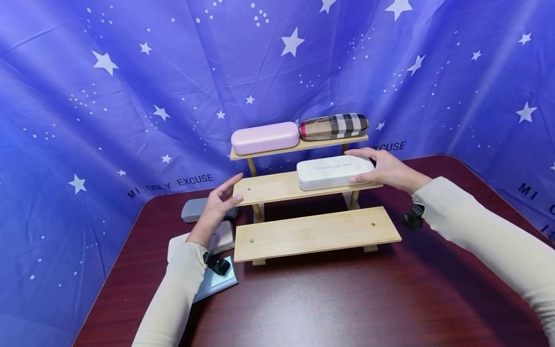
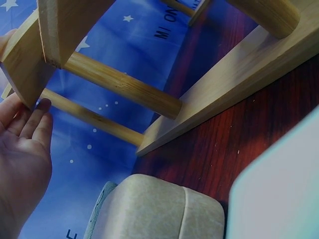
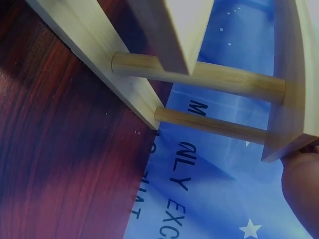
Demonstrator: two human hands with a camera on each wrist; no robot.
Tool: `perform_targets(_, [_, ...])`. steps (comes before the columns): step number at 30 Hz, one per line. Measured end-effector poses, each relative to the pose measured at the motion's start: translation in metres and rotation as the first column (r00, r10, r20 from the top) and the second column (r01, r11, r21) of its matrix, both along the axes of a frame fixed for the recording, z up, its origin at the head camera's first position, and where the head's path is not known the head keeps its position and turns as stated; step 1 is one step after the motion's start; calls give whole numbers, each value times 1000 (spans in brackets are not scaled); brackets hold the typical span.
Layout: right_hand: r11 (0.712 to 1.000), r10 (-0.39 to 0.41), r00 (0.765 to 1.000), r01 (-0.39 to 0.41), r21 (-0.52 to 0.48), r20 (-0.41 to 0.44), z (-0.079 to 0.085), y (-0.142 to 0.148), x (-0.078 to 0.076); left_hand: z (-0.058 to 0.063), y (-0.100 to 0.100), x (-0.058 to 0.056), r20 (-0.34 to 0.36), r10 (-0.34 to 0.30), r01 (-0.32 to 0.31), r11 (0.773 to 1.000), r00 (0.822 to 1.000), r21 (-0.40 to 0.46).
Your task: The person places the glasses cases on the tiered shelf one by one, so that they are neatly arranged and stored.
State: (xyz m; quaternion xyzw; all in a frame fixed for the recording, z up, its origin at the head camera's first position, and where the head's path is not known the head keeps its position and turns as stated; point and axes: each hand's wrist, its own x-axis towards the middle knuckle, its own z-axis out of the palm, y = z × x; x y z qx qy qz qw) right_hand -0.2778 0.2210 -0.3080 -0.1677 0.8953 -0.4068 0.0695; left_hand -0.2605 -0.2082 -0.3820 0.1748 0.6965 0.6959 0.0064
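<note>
A white glasses case (image 1: 334, 172) with small lettering lies on the right part of the middle shelf of a three-tier wooden display stand (image 1: 312, 233). My right hand (image 1: 388, 168) holds this case by its right end, thumb at the front and fingers at the back. In the right wrist view, only part of the right hand (image 3: 301, 186) shows at the shelf's end. My left hand (image 1: 217, 207) grips the left end of the middle shelf. The left wrist view shows the left hand's fingers (image 2: 42, 124) against the board's edge.
On the top shelf sit a pink glasses case (image 1: 265, 138) and a plaid one (image 1: 334, 126). Left of the stand, a grey case (image 1: 193, 210), a cream case (image 1: 223, 237) and a light-blue case (image 1: 217, 282) lie on the dark red table (image 1: 321, 308). A starry blue curtain (image 1: 243, 53) hangs behind.
</note>
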Motion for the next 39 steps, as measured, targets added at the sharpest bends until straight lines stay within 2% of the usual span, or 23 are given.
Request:
perform_targets(7, [1000, 28, 1000, -28, 2, -14, 1, 3, 1, 2, 0, 1, 9, -2, 2, 1000, 1000, -7])
perform_targets(18, [998, 17, 999, -19, -52, -31, -6, 7, 2, 4, 0, 1, 13, 2, -2, 999, 1000, -32])
perform_targets(24, [997, 8, 1000, -10, -82, -24, -7, 10, 5, 10, -3, 4, 0, 5, -5, 995, 1000, -95])
perform_targets(32, [982, 31, 999, -33, -186, -13, -11, 12, 10, 20, -9, 9, -35, 31, -36, 987, 999, -158])
perform_targets(39, [976, -19, 1000, 18, -216, -6, -12, 20, 20, 29, -19, 17, -73, 48, -62, 980, 996, -188])
